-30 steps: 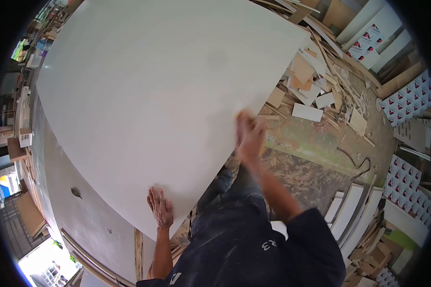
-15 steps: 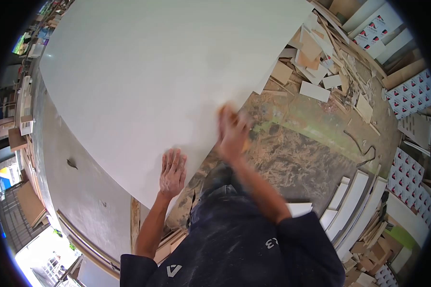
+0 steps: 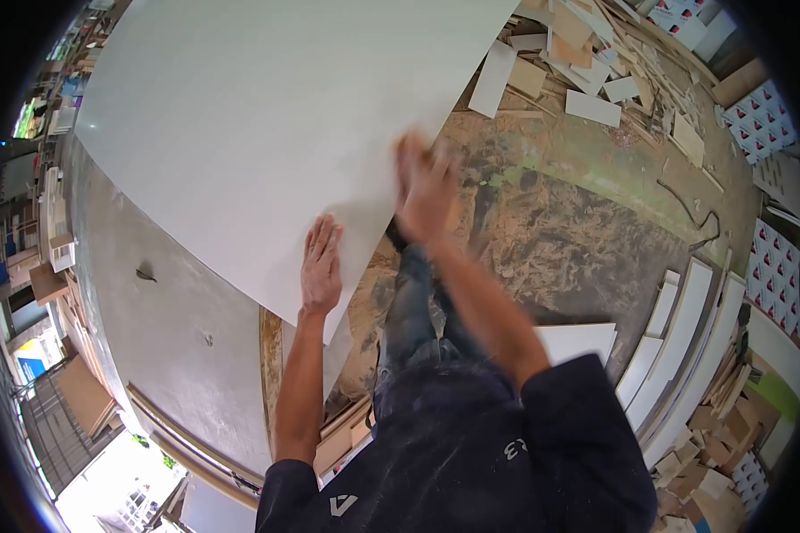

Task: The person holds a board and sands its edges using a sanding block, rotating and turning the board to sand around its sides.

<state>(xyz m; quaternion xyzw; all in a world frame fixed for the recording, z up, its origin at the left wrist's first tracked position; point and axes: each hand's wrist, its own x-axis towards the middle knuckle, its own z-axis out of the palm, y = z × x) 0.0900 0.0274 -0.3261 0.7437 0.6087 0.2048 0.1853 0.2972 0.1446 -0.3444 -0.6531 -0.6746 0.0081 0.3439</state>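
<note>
A large white panel (image 3: 240, 133) spans the upper left and middle, its corner pointing toward my body. My left hand (image 3: 322, 266) lies flat on it near that corner, fingers stretched out and nothing held. At the panel's right edge is my right hand (image 3: 427, 191), blurred by motion. Its fingers are bent round a small orange-brown block (image 3: 411, 142), which touches or nearly touches the panel; most of the block is hidden by the fingers.
Beneath the panel is a grey surface (image 3: 178, 302). Wood and board offcuts (image 3: 593, 108) litter the dusty floor (image 3: 560, 240) at the upper right. Long white boards (image 3: 676, 346) lie at the lower right. A dark cable (image 3: 689, 213) curls on the floor. Brown boards (image 3: 84, 391) stand at the left.
Both hands have moved up in view, the left one along the panel and the right one along its edge, still holding the block. More floor and my legs show as the view shifted.
</note>
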